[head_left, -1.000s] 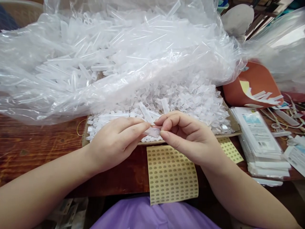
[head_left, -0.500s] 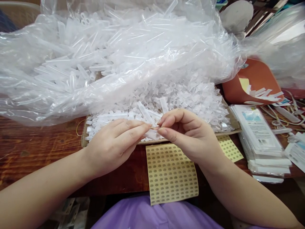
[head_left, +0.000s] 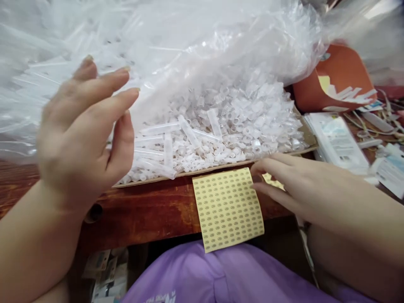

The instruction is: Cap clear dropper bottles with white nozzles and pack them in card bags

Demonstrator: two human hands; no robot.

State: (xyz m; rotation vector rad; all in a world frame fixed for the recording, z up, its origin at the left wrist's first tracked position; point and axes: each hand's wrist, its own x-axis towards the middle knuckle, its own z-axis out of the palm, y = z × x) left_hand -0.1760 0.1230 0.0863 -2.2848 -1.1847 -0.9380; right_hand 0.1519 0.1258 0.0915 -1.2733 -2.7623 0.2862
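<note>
My left hand (head_left: pixel 85 126) is raised at the left, in front of a big clear plastic bag (head_left: pixel 176 54) of translucent tubes. Its fingers are loosely bent and apart, with nothing seen in them. At the right edge of a yellow sticker sheet (head_left: pixel 227 210) is my right hand (head_left: pixel 290 185), thumb and forefinger apart, seemingly holding nothing. The sheet, printed with rows of small dark ovals, hangs over the table edge toward my lap. Between the hands, several translucent tubes (head_left: pixel 191 131) lie on small clear plastic parts (head_left: pixel 252 109) in a shallow cardboard tray (head_left: pixel 221 168).
An orange bin (head_left: pixel 344 71) with white strips stands at the right. Near it lie stacked printed packets (head_left: pixel 339 143) and tangled cords (head_left: pixel 369 126). A second yellow sheet (head_left: pixel 273 181) is partly under my right hand. Packets (head_left: pixel 110 273) sit below the wooden table (head_left: pixel 142 214).
My hands have parted from their pinch over the tray. The left has gone up and left toward the bag, the right has moved right to the sticker sheet. The view has tilted down slightly.
</note>
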